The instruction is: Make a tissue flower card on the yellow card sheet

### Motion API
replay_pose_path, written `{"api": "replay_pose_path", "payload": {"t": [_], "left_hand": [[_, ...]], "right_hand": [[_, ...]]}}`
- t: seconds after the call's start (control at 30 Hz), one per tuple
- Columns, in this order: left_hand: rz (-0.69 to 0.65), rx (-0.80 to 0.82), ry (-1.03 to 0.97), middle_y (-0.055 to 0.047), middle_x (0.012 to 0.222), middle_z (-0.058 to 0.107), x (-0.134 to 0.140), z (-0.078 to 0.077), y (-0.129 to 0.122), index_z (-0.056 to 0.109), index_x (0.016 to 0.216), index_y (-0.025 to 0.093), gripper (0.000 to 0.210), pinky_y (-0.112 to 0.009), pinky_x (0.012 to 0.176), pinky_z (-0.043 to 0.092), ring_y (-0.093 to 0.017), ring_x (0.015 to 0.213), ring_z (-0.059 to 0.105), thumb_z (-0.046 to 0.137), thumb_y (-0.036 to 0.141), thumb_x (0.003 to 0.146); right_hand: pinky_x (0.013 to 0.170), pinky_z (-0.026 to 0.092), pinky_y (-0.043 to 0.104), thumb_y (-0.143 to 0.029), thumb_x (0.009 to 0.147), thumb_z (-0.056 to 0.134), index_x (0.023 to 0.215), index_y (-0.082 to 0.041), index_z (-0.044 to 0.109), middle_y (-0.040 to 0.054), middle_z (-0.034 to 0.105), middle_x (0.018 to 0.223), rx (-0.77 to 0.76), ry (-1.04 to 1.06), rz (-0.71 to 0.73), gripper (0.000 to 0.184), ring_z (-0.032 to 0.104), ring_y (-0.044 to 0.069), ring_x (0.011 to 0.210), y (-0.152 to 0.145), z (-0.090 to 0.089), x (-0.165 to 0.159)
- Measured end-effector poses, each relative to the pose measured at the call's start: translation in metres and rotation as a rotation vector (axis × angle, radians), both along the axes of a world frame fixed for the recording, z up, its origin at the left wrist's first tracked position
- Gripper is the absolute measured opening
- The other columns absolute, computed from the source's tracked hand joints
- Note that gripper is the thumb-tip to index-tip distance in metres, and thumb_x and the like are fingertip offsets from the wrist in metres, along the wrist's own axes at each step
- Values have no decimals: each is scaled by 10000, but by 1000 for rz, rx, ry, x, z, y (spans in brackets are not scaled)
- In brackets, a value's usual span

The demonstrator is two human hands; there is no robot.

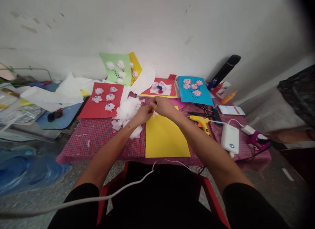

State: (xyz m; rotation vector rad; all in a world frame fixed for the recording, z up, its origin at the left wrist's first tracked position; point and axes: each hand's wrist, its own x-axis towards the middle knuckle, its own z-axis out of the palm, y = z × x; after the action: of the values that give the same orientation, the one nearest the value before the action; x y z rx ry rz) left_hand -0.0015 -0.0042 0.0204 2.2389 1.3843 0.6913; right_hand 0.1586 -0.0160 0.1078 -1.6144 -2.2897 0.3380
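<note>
My left hand and my right hand meet over the top edge of a yellow paper sheet. Both have their fingers pinched together, and whatever lies between the fingertips is hidden. A small pale tuft shows just under them; whether it is held or rests on the sheet I cannot tell. Left of the sheet, beside my left hand, lies a pile of white tissue pieces. Beyond my hands, a crumpled white tissue with blue and red stains sits on red paper.
Flower-decorated red, green and blue sheets surround the work area. On the right lie a yellow glue gun, a white power bank, a phone and an orange bottle. A white cable crosses my lap.
</note>
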Motion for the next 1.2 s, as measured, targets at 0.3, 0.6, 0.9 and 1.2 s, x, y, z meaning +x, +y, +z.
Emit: {"api": "replay_pose_path", "payload": {"t": [0.3, 0.6, 0.9, 1.2], "left_hand": [[3, 9, 24, -75, 834, 744, 3, 0, 3, 698, 893, 162, 141, -318, 690, 469, -233, 768, 666, 572, 149, 829], [-13, 16, 20, -78, 864, 758, 4, 3, 3, 714, 908, 163, 157, -318, 713, 485, -235, 787, 677, 572, 157, 840], [-28, 14, -4, -77, 909, 770, 0, 2, 0, 724, 936, 159, 193, -305, 740, 493, -222, 805, 685, 567, 119, 831], [-18, 0, -21, -56, 871, 756, -5, 5, -8, 727, 959, 168, 240, -310, 755, 505, -209, 785, 682, 555, 109, 802]], "right_hand": [[654, 388, 287, -258, 964, 526, 964, -170, 724, 112, 771, 950, 10, -29, -16, 217, 674, 237, 838, 1, -1, 2], [610, 330, 289, -273, 964, 530, 937, -175, 720, 109, 769, 931, 20, -60, -18, 215, 666, 230, 805, 1, -5, 4], [604, 286, 295, -268, 965, 502, 934, -168, 725, 116, 765, 935, 9, -102, -2, 247, 616, 205, 760, 0, -7, 4], [623, 300, 290, -292, 979, 500, 971, -173, 707, 107, 759, 935, 30, -49, -14, 239, 626, 209, 786, -4, -4, 4]]}}
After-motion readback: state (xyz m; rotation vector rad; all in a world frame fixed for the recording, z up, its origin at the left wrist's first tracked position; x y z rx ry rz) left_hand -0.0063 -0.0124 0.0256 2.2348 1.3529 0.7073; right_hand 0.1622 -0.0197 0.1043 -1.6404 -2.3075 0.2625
